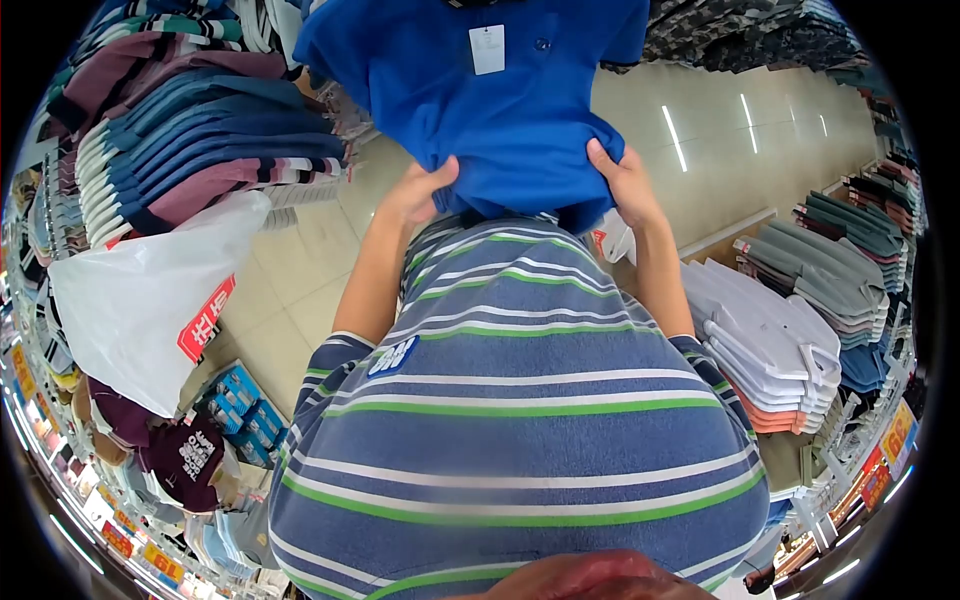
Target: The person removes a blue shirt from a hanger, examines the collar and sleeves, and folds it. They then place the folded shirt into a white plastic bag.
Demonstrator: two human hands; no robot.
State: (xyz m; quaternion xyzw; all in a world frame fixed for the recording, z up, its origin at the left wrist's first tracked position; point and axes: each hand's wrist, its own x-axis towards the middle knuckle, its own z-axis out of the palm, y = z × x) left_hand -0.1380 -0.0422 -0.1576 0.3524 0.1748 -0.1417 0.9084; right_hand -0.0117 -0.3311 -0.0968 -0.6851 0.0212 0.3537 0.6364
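Observation:
A bright blue shirt (490, 125) hangs spread out in front of my body, with a white paper tag (487, 50) on its upper part. My left hand (422, 190) grips the shirt's lower left side, thumb on top of the cloth. On the opposite side my right hand (628, 180) pinches the lower right edge, thumb also showing on top. The fingers beneath the cloth are hidden. The shirt's bottom is bunched near my striped top (520, 400).
Folded shirts (215, 130) on hangers fill the left rack, a white plastic bag (140, 290) below them. At right are stacks of grey and white shirts (770, 330). Dark patterned garments (750, 35) hang at the far end of the tiled floor (690, 150).

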